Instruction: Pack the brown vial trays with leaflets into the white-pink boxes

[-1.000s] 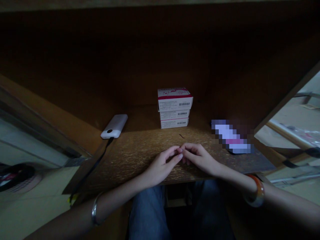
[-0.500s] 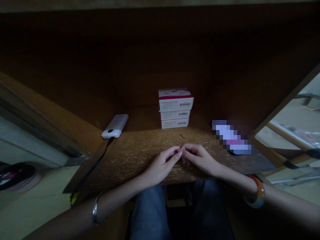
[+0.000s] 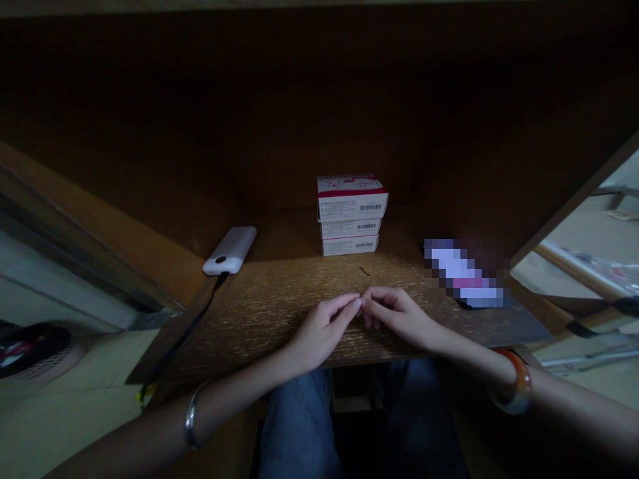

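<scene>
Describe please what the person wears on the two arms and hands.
Both forearms are bare, with no sleeves in view. The left wrist carries a thin silver bangle. The right wrist carries a thick rounded bangle, orange and pale, like polished stone. No rings or gloves can be made out on the left hand or the right hand in this dim light.

Stacked boxes [image 3: 351, 214] bear barcodes and fine print; none of it legible.

L hand [image 3: 319, 329] & R hand [image 3: 399, 318] fingertips touching over desk [image 3: 259, 313].
</scene>
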Tool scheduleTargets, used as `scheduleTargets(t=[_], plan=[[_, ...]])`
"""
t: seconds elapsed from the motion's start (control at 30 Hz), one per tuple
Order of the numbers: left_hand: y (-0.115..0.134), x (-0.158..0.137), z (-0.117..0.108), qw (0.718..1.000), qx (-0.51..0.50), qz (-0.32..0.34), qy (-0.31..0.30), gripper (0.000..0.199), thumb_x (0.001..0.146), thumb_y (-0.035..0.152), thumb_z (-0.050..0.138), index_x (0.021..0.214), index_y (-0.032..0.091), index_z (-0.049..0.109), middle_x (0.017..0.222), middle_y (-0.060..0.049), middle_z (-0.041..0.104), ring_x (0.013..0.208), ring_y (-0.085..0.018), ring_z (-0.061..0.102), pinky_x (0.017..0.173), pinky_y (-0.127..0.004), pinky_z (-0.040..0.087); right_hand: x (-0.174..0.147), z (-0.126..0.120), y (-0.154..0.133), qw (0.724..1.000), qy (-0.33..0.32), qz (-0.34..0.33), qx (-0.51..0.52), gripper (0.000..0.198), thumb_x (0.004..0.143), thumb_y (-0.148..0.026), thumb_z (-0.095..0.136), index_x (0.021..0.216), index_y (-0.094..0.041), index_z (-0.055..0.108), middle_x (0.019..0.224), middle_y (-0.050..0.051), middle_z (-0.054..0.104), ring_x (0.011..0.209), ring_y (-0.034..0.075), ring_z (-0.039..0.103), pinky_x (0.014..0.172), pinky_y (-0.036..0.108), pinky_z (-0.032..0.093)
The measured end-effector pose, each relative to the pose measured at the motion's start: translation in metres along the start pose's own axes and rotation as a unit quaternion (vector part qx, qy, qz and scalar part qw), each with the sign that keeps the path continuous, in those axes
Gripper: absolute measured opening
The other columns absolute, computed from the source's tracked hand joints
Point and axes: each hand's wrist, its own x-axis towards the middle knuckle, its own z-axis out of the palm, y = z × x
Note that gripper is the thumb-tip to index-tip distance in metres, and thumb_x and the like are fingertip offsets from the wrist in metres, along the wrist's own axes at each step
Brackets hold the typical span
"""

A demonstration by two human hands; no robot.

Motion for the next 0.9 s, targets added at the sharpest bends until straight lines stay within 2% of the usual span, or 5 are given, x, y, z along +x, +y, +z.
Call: scheduleTargets(t=[0.13,0.37,0.77,0.9], plan=[[-0.0005,-0.0015,0.0007,1.000,0.001,-0.006,0.003,0.034,0.094,0.038,0.050,0.096,0.013,0.073,0.105,-0.012,0.074,0.106,-0.025,0.066,0.104,-0.037,0.046,0.0003,-0.0001,0.0025,1.000,-0.003,-0.003,0.004,0.042,0.093,-0.054,0.056,0.072,-0.018,0.059,0.066,-0.001,0.056,0.060,0.011,0.048,0.060,0.025,0.039],[0.0017,-0.0021,-0.0007,1.000,0.002,0.009,-0.006,0.032,0.095,0.038,0.051,0.091,0.014,0.071,0.097,-0.010,0.074,0.103,-0.024,0.067,0.100,-0.036,0.048,-0.0008,-0.0002,0.0035,1.000,0.004,0.004,-0.017,0.042,0.094,-0.054,0.055,0.072,-0.018,0.059,0.066,-0.001,0.053,0.062,0.012,0.047,0.061,0.025,0.037],[0.0021,-0.0042,-0.0005,1.000,0.003,0.004,-0.003,0.035,0.095,0.039,0.051,0.101,0.013,0.074,0.115,-0.012,0.075,0.111,-0.025,0.066,0.106,-0.038,0.046,-0.0007,0.0007,-0.0038,1.000,-0.002,0.004,-0.021,0.044,0.093,-0.057,0.055,0.070,-0.019,0.057,0.067,-0.001,0.054,0.064,0.013,0.047,0.062,0.026,0.038],[0.0019,-0.0052,-0.0008,0.999,0.024,0.019,-0.008,0.033,0.097,0.037,0.050,0.100,0.015,0.074,0.109,-0.009,0.076,0.102,-0.023,0.068,0.098,-0.035,0.049,-0.0005,0.0012,-0.0048,0.999,0.001,0.013,-0.034,0.041,0.093,-0.052,0.057,0.069,-0.019,0.057,0.066,-0.001,0.054,0.063,0.012,0.046,0.062,0.026,0.037]])
